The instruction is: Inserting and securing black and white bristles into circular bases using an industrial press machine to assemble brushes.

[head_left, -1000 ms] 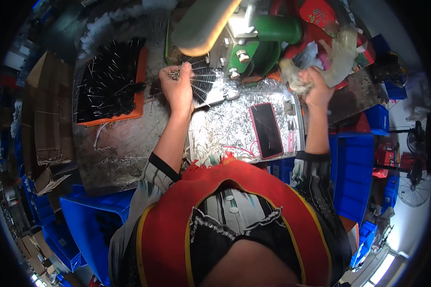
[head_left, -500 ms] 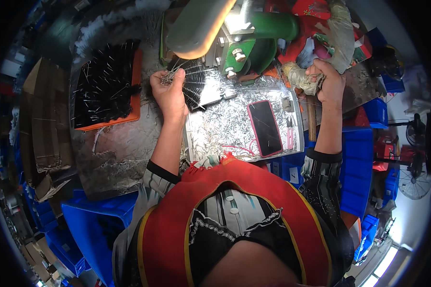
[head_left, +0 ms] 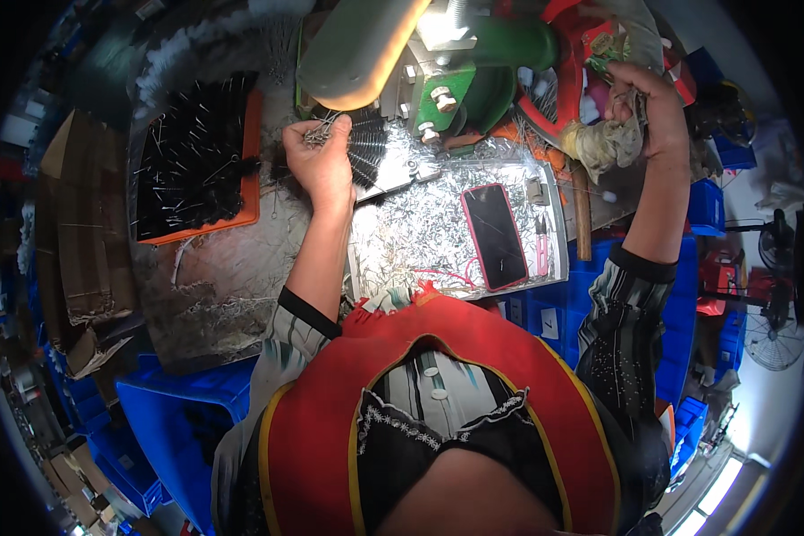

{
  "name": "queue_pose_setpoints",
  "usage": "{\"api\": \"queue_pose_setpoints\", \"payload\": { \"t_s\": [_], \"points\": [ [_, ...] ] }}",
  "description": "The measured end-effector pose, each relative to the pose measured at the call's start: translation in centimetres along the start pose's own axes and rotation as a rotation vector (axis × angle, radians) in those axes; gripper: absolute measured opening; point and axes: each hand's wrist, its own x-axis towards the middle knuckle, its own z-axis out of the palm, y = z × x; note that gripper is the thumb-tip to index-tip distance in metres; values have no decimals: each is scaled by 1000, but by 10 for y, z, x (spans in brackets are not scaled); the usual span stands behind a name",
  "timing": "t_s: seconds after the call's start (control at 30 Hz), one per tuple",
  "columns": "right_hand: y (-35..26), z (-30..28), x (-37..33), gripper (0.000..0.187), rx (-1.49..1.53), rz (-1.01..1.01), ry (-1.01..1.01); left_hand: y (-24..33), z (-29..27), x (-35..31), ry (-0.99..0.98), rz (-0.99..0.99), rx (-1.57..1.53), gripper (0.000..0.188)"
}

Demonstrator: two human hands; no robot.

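My left hand (head_left: 323, 154) is closed round the wire ends of several small black-bristled wire brushes (head_left: 367, 147). Their dark bristles fan out to the right, under the lamp and beside the green machine (head_left: 451, 103). At the upper right my right hand (head_left: 654, 103) is curled round the wrapped rim of a red handwheel (head_left: 558, 85). Pale, worn wrapping (head_left: 604, 150) bulges from the rim just below my fingers. The fingertips are partly hidden by the wheel.
An orange tray (head_left: 255, 201) heaped with black brushes stands at left. A phone (head_left: 496, 239) lies on a metal-littered white tray (head_left: 357, 263). A wooden handle (head_left: 582, 219) juts out at right. A lamp (head_left: 357, 58) hangs over the machine; blue bins (head_left: 183, 393) stand below the bench.
My right hand has moved up and to the right with the handwheel, which has turned. My left hand stays nearly in place, still holding the brushes.
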Motion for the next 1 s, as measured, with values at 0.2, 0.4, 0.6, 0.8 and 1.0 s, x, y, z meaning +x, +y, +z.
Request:
{"api": "queue_pose_setpoints", "payload": {
  "t_s": [0.2,0.4,0.6,0.8,1.0],
  "points": [
    [106,40,-11,14,272,-614,385,-6,-3,1,45,21,-40,30],
    [118,8,3,11,355,-349,183,12,-5,3,-124,-87,59,30],
    [73,10,-8,12,241,-242,264,-1,-16,11,-230,-183,-98,25],
    [51,27,-19,21,129,-120,360,-10,-17,3,-98,-160,-333,20],
    [18,5,-14,21,10,-71,133,-5,-11,1,-84,-168,-302,21]
  ]
}}
